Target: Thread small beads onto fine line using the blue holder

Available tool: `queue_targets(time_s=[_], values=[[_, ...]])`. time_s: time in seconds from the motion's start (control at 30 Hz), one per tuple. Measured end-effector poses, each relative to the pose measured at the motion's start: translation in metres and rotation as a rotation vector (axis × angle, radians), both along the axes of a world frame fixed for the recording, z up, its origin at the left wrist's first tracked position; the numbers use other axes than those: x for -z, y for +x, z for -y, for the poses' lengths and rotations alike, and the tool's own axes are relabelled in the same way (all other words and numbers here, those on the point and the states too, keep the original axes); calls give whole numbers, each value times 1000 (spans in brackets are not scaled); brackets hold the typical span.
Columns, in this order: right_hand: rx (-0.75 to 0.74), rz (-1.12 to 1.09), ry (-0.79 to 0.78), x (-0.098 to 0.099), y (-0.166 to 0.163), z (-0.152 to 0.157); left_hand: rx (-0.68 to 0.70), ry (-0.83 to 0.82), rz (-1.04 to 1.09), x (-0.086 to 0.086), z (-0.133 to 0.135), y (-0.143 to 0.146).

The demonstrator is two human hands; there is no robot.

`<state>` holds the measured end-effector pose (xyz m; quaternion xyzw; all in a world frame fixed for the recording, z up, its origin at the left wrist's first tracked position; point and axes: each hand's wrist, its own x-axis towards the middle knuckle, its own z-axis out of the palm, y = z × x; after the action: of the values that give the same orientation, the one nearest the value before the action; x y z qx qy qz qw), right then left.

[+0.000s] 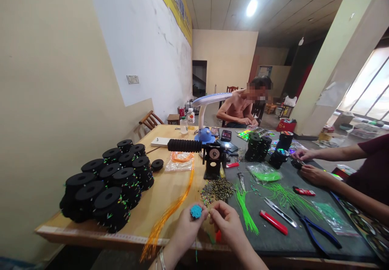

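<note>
My left hand (187, 229) is at the table's near edge, its fingers closed round a small blue round spiky piece (196, 211). My right hand (228, 222) is right beside it, fingers pinched together toward the blue piece on something too small to make out. A pile of small dark and shiny beads (216, 189) lies just beyond both hands. A bundle of orange strands (170, 211) runs past my left hand and hangs over the edge. Green strands (244, 207) lie to the right of my right hand.
Stacks of black foam spools (106, 185) stand on the left. A black winding tool (212, 158) and a blue lamp (204, 134) stand mid-table. A red lighter (273, 222), scissors (281, 212) and blue pliers (316, 230) lie right. Another person's hands (310, 166) work at right; a third person sits far back.
</note>
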<state>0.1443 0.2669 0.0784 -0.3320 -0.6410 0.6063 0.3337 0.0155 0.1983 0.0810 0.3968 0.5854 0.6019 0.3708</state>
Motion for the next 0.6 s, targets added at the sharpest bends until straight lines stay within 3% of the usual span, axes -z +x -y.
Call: queue_targets(time_s=[0.1, 0.23, 0.3, 0.43, 0.6], values=[[16, 147, 115, -5, 11, -7, -23, 3, -4, 1, 0, -1], [162, 666, 495, -14, 28, -12, -80, 6, -5, -4, 1, 0], [179, 896, 599, -16, 30, -10, -107, 2, 6, -6, 2, 1], [147, 1132, 648, -18, 21, 0, -116, 16, 22, -6, 3, 1], [115, 1198, 615, -27, 9, 2, -124, -6, 22, 3, 2, -3]])
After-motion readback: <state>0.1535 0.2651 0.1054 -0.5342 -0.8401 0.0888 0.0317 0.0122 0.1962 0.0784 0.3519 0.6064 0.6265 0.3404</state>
